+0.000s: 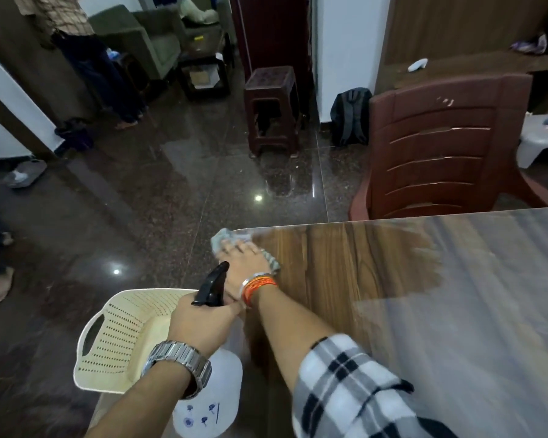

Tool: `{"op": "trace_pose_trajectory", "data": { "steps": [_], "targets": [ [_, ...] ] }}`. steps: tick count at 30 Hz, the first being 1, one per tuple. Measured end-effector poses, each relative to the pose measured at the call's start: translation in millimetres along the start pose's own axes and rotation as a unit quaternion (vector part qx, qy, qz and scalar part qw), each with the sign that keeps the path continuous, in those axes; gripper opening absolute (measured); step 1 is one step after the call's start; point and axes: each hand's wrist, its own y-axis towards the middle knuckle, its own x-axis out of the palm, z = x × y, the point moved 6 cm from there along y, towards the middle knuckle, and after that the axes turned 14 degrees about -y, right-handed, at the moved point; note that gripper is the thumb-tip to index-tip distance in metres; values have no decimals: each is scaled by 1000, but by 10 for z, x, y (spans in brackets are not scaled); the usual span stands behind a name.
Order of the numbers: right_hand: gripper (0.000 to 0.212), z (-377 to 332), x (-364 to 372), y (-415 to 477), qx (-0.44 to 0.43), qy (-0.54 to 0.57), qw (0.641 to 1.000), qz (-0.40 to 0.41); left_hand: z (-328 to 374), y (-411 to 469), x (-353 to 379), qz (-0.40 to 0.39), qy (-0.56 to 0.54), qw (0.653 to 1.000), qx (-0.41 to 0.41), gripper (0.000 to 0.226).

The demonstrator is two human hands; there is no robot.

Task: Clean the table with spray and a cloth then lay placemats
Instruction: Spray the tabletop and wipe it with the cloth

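Observation:
The wooden table [393,279] with a glossy top fills the right half of the view. At its far left corner my right hand [242,262] presses flat on a grey cloth [227,240], which sticks out beyond my fingers. My left hand [200,324] grips the neck of a white spray bottle [212,403] with a black trigger head [211,282]. The bottle hangs just off the table's left edge. No placemats show in this view.
A cream perforated basket [121,336] sits below my left hand. A brown plastic chair [437,147] stands at the table's far side. Further off are a dark plastic stool [272,109], a black backpack [350,116], sofas and a person's legs at the upper left.

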Motion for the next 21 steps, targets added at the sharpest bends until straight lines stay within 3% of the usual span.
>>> {"op": "trace_pose_trajectory", "data": {
  "steps": [2,4,6,8,11,12,14,16,18,21],
  "targets": [
    [59,-99,30,47,-64,-11,998,-22,37,18,71,-23,25,999,8,23],
    [60,170,34,30,-38,-3,999,3,73,30,142,-44,39,998,15,24],
    [66,757,65,-85,85,37,995,29,80,33,202,-57,34,998,12,22],
    [71,1524,17,-407,233,73,967,71,87,8,258,-64,23,998,9,22],
    [61,2638,75,-1316,454,151,878,37,130,-60,315,-76,12,997,9,24],
    [62,2895,61,-1628,518,133,844,43,135,-84,331,-81,7,997,1,24],
    [65,3093,10,-1924,571,64,817,48,133,-120,349,-88,0,996,-8,24],
    [66,2945,18,-1858,563,44,825,31,129,-174,373,-97,-4,995,-9,25],
    [67,2482,-1,-1694,511,34,859,14,119,-243,400,-109,-1,994,-3,25],
    [57,1243,-85,-1381,276,11,961,31,130,-324,387,-107,1,994,6,24]
  ]
}}
